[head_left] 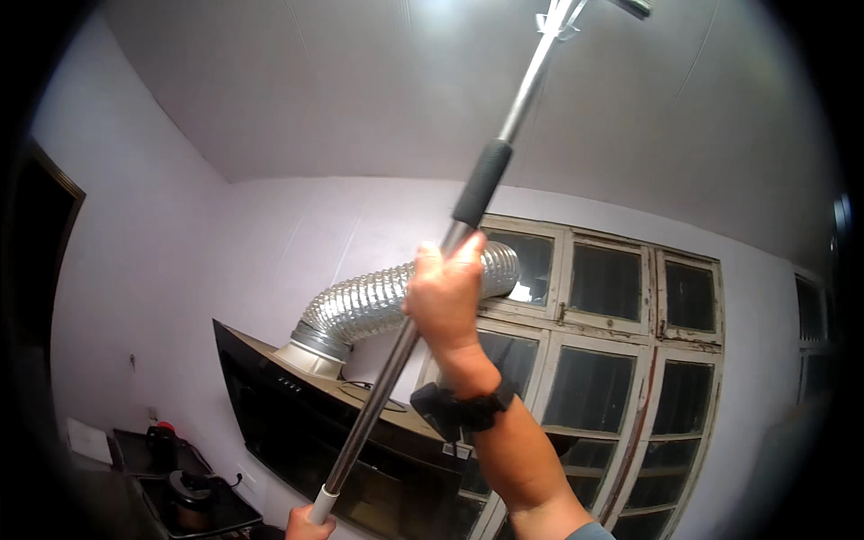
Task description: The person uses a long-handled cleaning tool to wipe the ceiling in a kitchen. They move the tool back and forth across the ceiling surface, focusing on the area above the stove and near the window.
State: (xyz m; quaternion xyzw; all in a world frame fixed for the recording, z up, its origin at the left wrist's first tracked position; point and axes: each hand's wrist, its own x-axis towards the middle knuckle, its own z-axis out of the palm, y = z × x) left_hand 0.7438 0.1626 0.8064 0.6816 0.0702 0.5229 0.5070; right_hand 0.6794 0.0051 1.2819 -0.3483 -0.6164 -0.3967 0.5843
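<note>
A long metal pole (385, 388) slants from the bottom centre up towards the ceiling. My right hand (445, 290), with a black band on its wrist, grips the pole just below its dark grey foam sleeve (483, 182). Lower down, my left hand (309, 524) holds the pole's pale end piece at the picture's bottom edge. At the top, the pole joins a bright forked metal bracket (557, 25). Part of a mop or squeegee head (634, 7) shows beside it, cut off by the upper edge; whether it touches the ceiling cannot be told.
Behind the pole, a silver flexible duct (368, 297) runs from a black range hood (283, 398) to an old wooden-framed window (601, 283). A lidded pot (189, 489) stands on a black surface at lower left. A dark doorway (40, 236) is at far left.
</note>
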